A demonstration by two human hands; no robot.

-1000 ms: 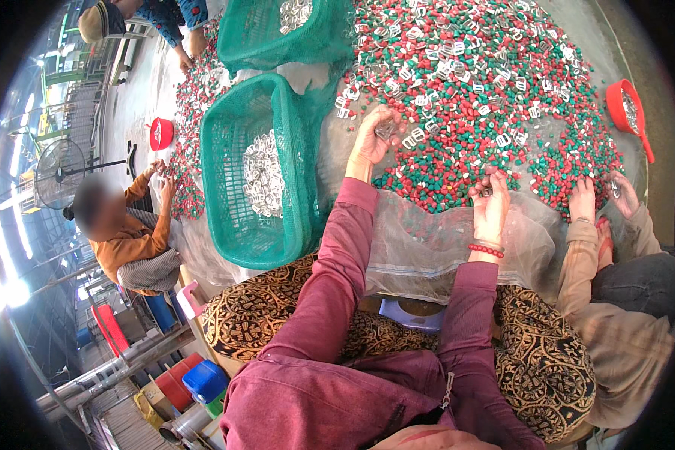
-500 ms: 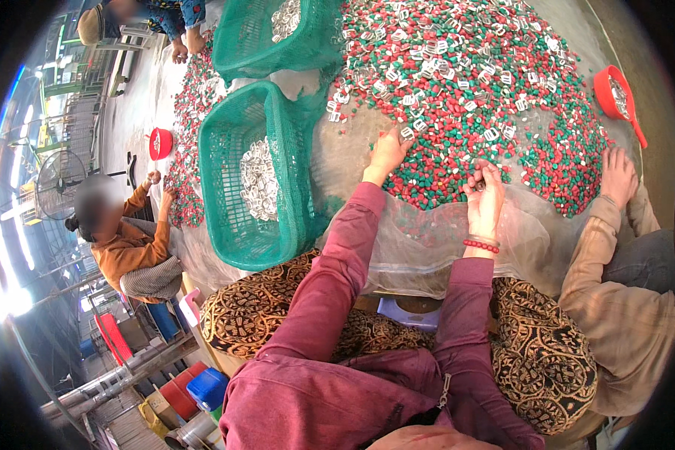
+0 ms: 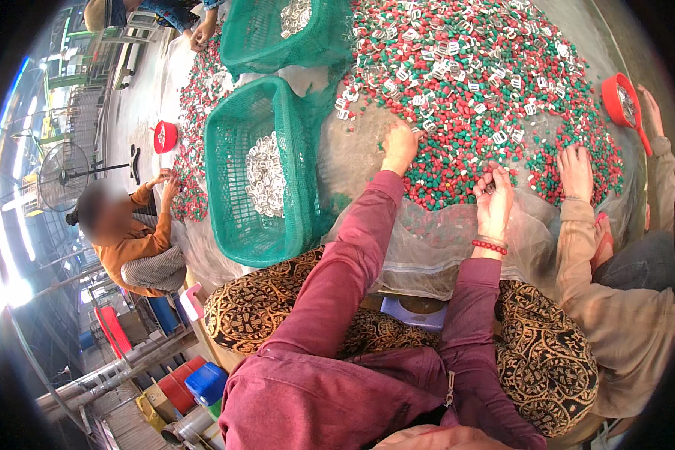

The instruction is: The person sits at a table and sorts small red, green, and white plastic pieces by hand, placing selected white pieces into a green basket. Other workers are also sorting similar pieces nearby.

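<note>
My left hand (image 3: pixel 400 148) reaches the near left edge of a broad heap of red, green and white pebble-like pieces (image 3: pixel 457 161). Its fingers are bent together at the pieces; what they pinch, if anything, is hidden. Palm up, my right hand (image 3: pixel 495 201) rests at the heap's near edge with its fingers curled. A small shiny bit shows among those fingers, too small to name. Many flat silver metal buckles (image 3: pixel 500 137) lie scattered over the pieces, mostly toward the far side.
Left of my hands stands a green mesh-draped basket (image 3: pixel 274 244) holding silver buckles (image 3: pixel 266 176); another green basket (image 3: pixel 240 56) sits beyond. A red scoop (image 3: pixel 615 94) lies far right. At right, a co-worker's hand (image 3: pixel 575 172) touches the heap. Two people work at left, near a red bowl (image 3: pixel 165 137).
My left hand has shifted slightly right along the heap's edge; my right hand stays curled. The right-hand co-worker's hand has moved left onto the pieces, and another hand now shows by the red scoop.
</note>
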